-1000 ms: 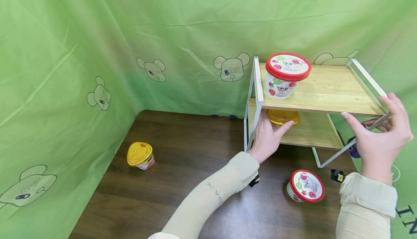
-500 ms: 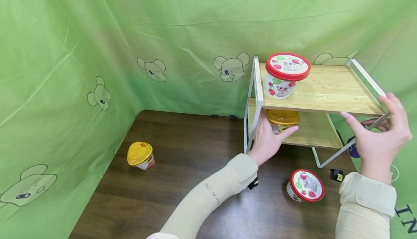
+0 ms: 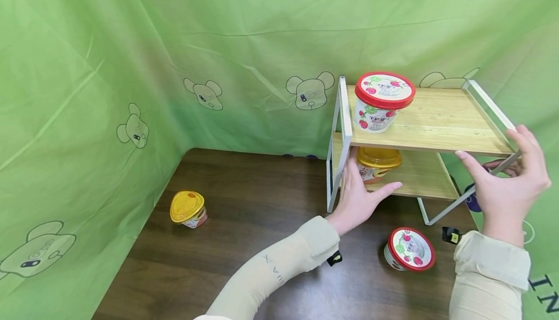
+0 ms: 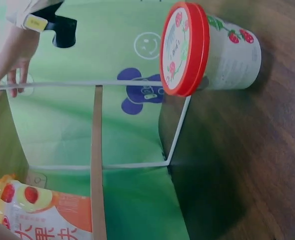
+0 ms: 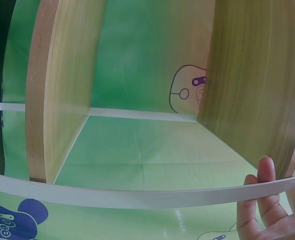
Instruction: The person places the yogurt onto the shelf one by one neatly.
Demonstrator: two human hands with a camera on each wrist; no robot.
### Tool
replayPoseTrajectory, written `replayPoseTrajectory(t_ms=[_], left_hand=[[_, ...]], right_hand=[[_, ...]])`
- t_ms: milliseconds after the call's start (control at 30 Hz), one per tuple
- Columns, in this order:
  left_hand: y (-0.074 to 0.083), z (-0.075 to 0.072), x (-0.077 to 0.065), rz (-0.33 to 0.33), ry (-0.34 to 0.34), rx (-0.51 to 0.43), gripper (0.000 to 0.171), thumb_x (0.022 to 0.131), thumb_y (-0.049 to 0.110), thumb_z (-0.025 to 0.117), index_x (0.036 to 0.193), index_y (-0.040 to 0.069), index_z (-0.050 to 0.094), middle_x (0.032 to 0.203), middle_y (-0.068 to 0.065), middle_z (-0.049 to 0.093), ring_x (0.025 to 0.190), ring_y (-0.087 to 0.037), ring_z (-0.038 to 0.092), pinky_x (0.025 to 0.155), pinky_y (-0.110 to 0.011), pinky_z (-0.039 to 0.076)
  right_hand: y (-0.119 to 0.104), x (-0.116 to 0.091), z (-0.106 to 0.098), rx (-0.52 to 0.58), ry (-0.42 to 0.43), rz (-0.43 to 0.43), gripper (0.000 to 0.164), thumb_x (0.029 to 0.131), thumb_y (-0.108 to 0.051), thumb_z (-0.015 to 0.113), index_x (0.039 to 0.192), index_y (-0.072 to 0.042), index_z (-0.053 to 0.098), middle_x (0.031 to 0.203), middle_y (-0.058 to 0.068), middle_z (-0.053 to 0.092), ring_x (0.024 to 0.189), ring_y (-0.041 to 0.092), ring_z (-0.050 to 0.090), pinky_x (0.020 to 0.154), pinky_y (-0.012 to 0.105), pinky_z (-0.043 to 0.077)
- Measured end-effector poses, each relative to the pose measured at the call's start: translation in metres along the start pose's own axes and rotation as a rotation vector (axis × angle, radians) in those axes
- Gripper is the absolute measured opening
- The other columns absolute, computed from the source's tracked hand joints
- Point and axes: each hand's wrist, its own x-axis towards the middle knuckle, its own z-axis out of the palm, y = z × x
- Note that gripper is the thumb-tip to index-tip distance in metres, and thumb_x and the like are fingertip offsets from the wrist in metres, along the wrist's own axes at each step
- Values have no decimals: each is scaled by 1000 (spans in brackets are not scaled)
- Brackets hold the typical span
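A two-tier wooden shelf rack (image 3: 450, 119) with a white metal frame stands at the right. On its lower board, near the left end, a yellow-lidded fruit cup (image 3: 379, 159) sits upright. My left hand (image 3: 359, 199) is beside this cup, fingers extended along its left side and thumb spread away from it in front. The cup's fruit-printed side (image 4: 52, 210) shows in the left wrist view. My right hand (image 3: 515, 189) holds the rack's front right corner, its fingers (image 5: 267, 200) around the white frame bar and its thumb at the top board's front edge.
A red-lidded strawberry tub (image 3: 382, 102) stands on the top board's left end. Another red-lidded tub (image 3: 409, 248) is on the dark wooden table (image 3: 262, 189) in front of the rack. A second yellow-lidded cup (image 3: 189, 208) stands far left. Green printed cloth (image 3: 244, 29) hangs behind.
My left hand has drawn slightly down and toward me, its thumb moving away from the fruit cup, more of which now shows. My right hand stays on the rack.
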Motion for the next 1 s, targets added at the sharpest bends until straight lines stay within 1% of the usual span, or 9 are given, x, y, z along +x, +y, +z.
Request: replayPoseTrajectory(t_ms=[100, 167, 367, 433, 633, 733, 900, 1000], left_hand=[[2, -3, -6, -21, -20, 14, 112, 87, 41, 82, 162, 25, 1, 164, 5, 15, 146, -8, 21, 118, -33, 24], [3, -5, -10, -24, -30, 4, 110, 87, 40, 82, 162, 26, 2, 163, 5, 16, 146, -8, 21, 118, -34, 24], [5, -9, -16, -15, -64, -38, 110, 87, 38, 83, 162, 27, 3, 164, 6, 15, 147, -8, 19, 118, -36, 24], [5, -10, -19, -22, -76, -46, 110, 87, 39, 82, 162, 26, 3, 164, 7, 14, 148, -7, 18, 118, -37, 24], [6, -15, -26, -41, -90, -40, 108, 87, 40, 82, 162, 27, 4, 165, 7, 12, 149, -9, 16, 119, -41, 24], [5, -18, -28, -26, -97, -50, 108, 87, 38, 82, 162, 26, 6, 165, 8, 14, 149, -11, 19, 119, -40, 24], [2, -23, -31, 12, -98, -66, 103, 88, 35, 82, 161, 22, 10, 161, 7, 21, 146, -18, 28, 117, -40, 28], [1, -26, -34, 7, -100, -69, 100, 89, 36, 81, 160, 20, 12, 161, 6, 23, 146, -19, 30, 117, -40, 28]], right_hand=[[-1, 0, 0, 15, -1, 0, 65, 68, -6, 93, 128, -15, 71, 142, -2, 58, 82, -4, 60, 82, 14, 50], [0, 0, 1, 21, 1, -1, 65, 67, -5, 93, 128, -14, 71, 142, -1, 58, 84, -4, 60, 82, 14, 50], [0, -1, 1, 30, 1, 2, 65, 67, -4, 93, 127, -14, 72, 142, -1, 58, 81, -4, 60, 81, 14, 50], [1, 0, 1, 38, 1, 3, 65, 67, -4, 93, 128, -14, 71, 142, -1, 58, 79, -4, 60, 80, 14, 49], [1, 0, 1, 47, 5, 4, 66, 67, -3, 93, 128, -12, 71, 141, 0, 58, 78, -3, 59, 80, 14, 50], [1, 0, 1, 44, 4, 4, 65, 67, -3, 93, 128, -12, 71, 142, 0, 58, 77, -4, 59, 80, 14, 49], [1, 0, 1, 39, 2, 5, 65, 67, -3, 93, 128, -12, 71, 142, -1, 58, 76, -5, 58, 80, 14, 49], [1, 0, 1, 38, 2, 5, 66, 67, -3, 93, 128, -12, 71, 142, -1, 58, 76, -5, 58, 80, 14, 49]])
